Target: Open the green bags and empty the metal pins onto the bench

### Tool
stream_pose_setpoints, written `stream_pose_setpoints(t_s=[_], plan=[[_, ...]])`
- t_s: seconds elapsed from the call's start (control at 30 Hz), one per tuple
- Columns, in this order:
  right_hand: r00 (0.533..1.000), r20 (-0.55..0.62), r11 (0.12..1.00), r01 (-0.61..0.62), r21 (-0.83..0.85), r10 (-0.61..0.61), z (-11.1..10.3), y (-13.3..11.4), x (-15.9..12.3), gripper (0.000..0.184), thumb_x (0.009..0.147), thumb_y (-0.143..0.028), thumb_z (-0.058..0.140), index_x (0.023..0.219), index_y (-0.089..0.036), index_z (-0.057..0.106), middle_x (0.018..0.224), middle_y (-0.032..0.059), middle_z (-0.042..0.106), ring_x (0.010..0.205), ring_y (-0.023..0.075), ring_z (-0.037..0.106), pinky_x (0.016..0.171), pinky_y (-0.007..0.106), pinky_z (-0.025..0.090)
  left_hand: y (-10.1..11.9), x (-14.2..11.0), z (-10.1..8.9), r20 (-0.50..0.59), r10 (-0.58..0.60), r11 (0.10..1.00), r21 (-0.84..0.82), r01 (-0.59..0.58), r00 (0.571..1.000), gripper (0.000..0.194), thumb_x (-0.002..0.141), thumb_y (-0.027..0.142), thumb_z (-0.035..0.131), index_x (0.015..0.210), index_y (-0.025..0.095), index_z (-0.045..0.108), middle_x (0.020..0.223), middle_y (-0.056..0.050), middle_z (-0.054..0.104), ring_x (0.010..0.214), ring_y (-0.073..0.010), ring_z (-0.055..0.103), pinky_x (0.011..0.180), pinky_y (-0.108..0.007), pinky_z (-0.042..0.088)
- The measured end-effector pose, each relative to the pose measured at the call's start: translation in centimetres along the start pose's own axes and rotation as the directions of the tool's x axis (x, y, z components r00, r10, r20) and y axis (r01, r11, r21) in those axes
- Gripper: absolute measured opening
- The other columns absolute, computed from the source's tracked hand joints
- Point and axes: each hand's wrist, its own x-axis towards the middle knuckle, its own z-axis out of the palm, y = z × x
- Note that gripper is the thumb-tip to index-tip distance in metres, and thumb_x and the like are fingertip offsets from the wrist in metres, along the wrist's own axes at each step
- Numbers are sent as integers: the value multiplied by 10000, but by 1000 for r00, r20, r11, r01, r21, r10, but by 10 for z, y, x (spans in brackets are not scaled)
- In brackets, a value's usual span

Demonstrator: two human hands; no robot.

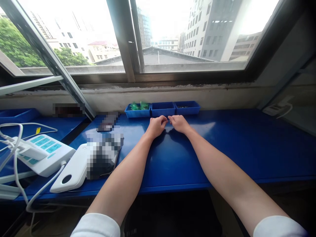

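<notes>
Both arms reach forward over the blue tabletop point(177, 164). My left hand point(157, 126) is closed, thumb and finger pinched together, and faces my right hand point(179, 123), which pinches in the same way. A tiny thin thing point(168, 120) shows between the two sets of fingertips, too small to name. Just behind the hands stand three joined blue bins. Green pieces, perhaps plastic, fill the left bin point(137, 114). The middle bin point(163, 112) is partly hidden by my fingers. Small dark or metallic parts lie in the right bin point(188, 111).
On the left lie a white power bank point(70, 171), a white power strip point(46, 151) with looping cables, and blurred flat items. A metal shelf post point(71, 82) rises there. A window point(133, 74) spans the back. A white plug with a cable point(278, 108) sits far right.
</notes>
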Motion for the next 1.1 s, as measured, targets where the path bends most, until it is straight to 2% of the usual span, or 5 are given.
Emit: stream_pose_setpoints(t_s=[0.23,0.43,0.6,0.9,1.1], plan=[[998,-64,982,5,186,7,1,-2,0,427,877,-431,390,592,-190,599,636,34,652,632,156,592,635,256,397,0,2,0,33,-58,996,64,56,998,205,865,233,411,885,212,614,780,-13,695,790,-170,637,818,-289,434],[993,-113,798,34,602,42,1,-1,-1,203,712,-340,601,814,-173,653,707,25,673,683,160,627,658,264,475,-1,3,-1,28,-116,988,104,112,993,234,882,243,376,903,213,608,771,-21,694,784,-183,636,805,-300,429],[992,-104,755,16,656,69,0,2,-1,233,642,-375,657,736,-164,685,720,35,687,686,172,620,654,280,484,0,3,-2,28,-144,981,134,139,989,260,897,288,361,933,217,608,813,-41,692,839,-208,629,818,-321,418],[934,-336,982,-59,179,118,-10,10,-1,248,740,-273,509,889,-190,688,886,45,694,842,211,596,787,330,465,-5,4,2,-46,-255,939,227,259,966,379,860,338,410,1211,212,481,1154,-105,590,1107,-267,492,921,-409,350],[876,-464,983,-177,-53,132,-18,31,5,412,745,-219,457,1130,-171,597,1127,76,630,1064,282,466,912,450,359,-13,1,6,2,-328,902,296,313,945,380,817,364,444,1149,203,532,1253,-146,464,1173,-314,391,952,-450,324]])
